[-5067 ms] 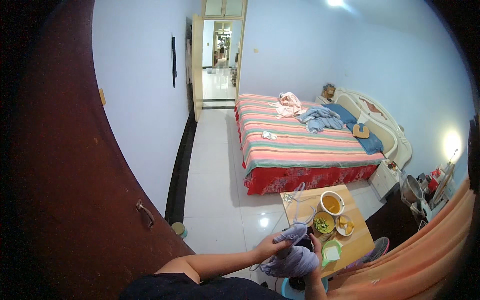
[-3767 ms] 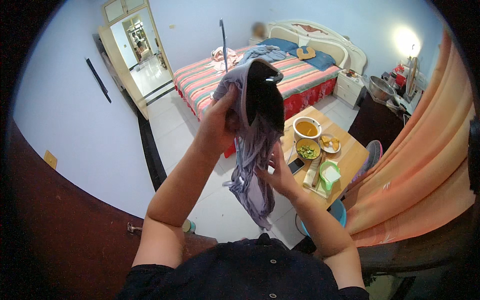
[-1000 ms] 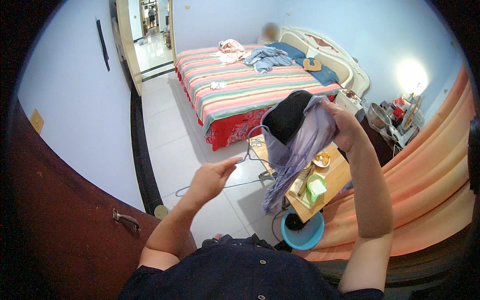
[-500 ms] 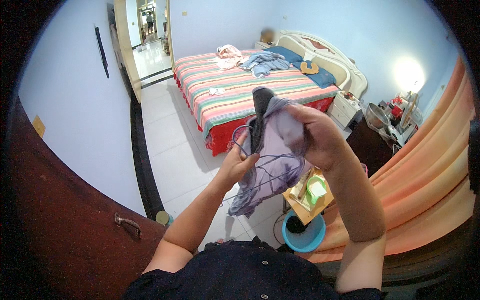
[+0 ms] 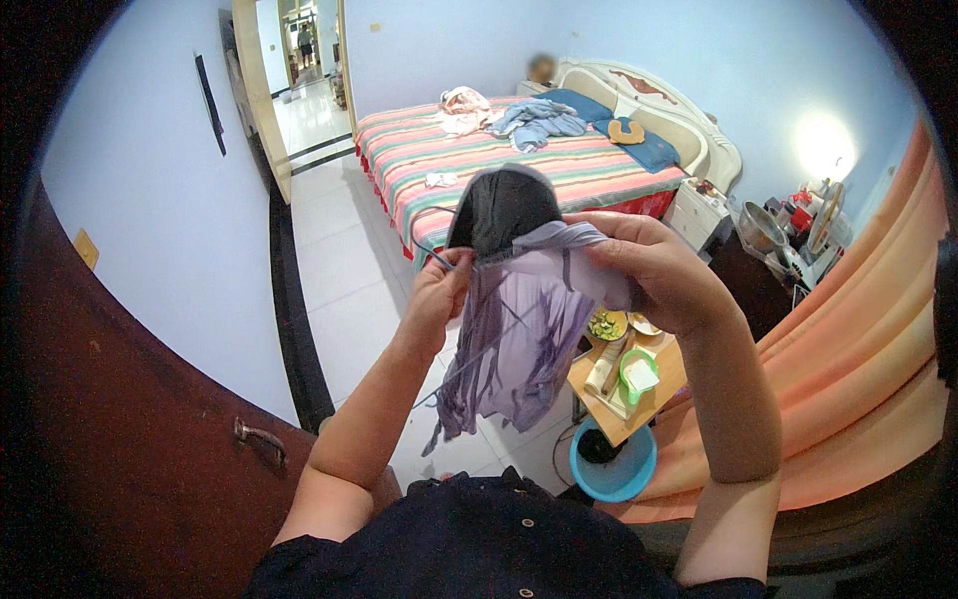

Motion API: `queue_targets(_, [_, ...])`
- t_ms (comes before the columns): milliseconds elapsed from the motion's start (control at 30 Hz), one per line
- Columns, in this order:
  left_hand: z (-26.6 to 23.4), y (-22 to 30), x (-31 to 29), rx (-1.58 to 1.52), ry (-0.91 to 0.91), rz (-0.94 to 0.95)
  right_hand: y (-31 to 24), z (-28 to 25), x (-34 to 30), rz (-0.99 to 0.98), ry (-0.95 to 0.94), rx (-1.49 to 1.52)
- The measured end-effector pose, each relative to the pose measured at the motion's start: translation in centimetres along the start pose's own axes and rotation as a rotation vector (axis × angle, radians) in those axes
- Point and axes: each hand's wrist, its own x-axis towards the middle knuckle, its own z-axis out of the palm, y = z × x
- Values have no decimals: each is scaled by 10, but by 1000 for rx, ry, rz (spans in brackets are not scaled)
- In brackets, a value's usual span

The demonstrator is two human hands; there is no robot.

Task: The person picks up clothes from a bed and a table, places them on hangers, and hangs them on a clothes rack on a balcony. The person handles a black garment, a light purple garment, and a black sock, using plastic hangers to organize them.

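Holding: my left hand (image 5: 439, 295) and right hand (image 5: 654, 270) both pinch the cloth (image 5: 519, 339).
Cloth colour: light purple, black top part.
Cloth shape: thin strips hang down.

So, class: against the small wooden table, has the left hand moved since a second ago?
Yes. The left hand has risen from low beside the wooden table to grip the lilac garment, level with the right hand.

one lilac garment (image 5: 519, 339), one wire hanger (image 5: 469, 262), two hands: left hand (image 5: 439, 293), right hand (image 5: 654, 270). one striped bed (image 5: 499, 160), one wooden table (image 5: 639, 394), one blue basin (image 5: 614, 464).
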Motion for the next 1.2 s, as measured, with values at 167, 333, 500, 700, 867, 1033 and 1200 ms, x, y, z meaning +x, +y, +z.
queue_targets(167, [5, 24, -13, -7, -39, 203, -4, 2, -8, -60, 37, 134])
queue_targets(333, [20, 2, -23, 358, -105, 346, -16, 18, 16, -171, 176, 316])
queue_targets(500, [-6, -66, -1, 582, -171, 290, -7, 31, 32, -78, 220, 362])
queue_targets(700, [15, -85, -20, 596, -168, 251, -9, 47, 34, -112, 91, 412])
queue_targets(867, [4, -47, -28, 456, -209, 286, -16, 37, 43, -217, -47, -67])
queue_targets(1033, [0, -19, -35, 367, -190, 166, 58, -71, 79, -296, 154, -1083])
queue_targets(1200, [-27, 0, -27, 320, -118, 134, 140, -128, 40, 229, -89, -262])
